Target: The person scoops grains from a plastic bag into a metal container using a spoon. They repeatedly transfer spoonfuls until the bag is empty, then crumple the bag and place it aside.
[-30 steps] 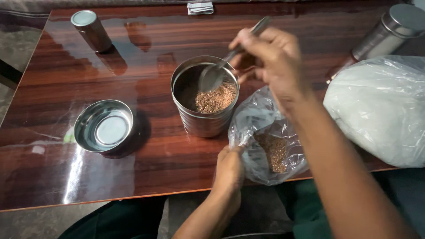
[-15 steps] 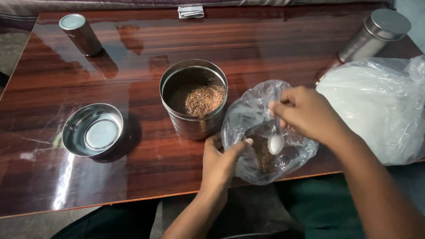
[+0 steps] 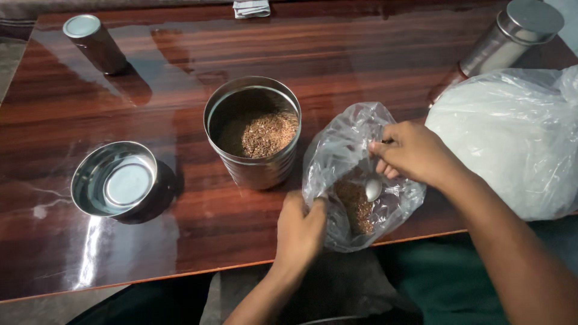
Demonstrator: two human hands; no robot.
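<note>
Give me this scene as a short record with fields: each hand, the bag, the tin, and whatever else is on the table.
left hand: grips the clear bag's edge
right hand: holds a spoon, bowl down inside the bag
clear bag: open, brown seeds at the bottom
steel tin: open, partly filled with seeds
lid: lies upturned, left of tin
table: glossy wood; also a large white bag

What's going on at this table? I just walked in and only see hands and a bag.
A person sits at a glossy wooden table. The left hand grips the edge of a clear plastic bag of brown seeds, holding it open. The right hand holds a metal spoon with its bowl down inside the bag, over the seeds. Beside the bag stands an open steel tin partly filled with the same brown seeds. Its lid lies upturned to the left.
</note>
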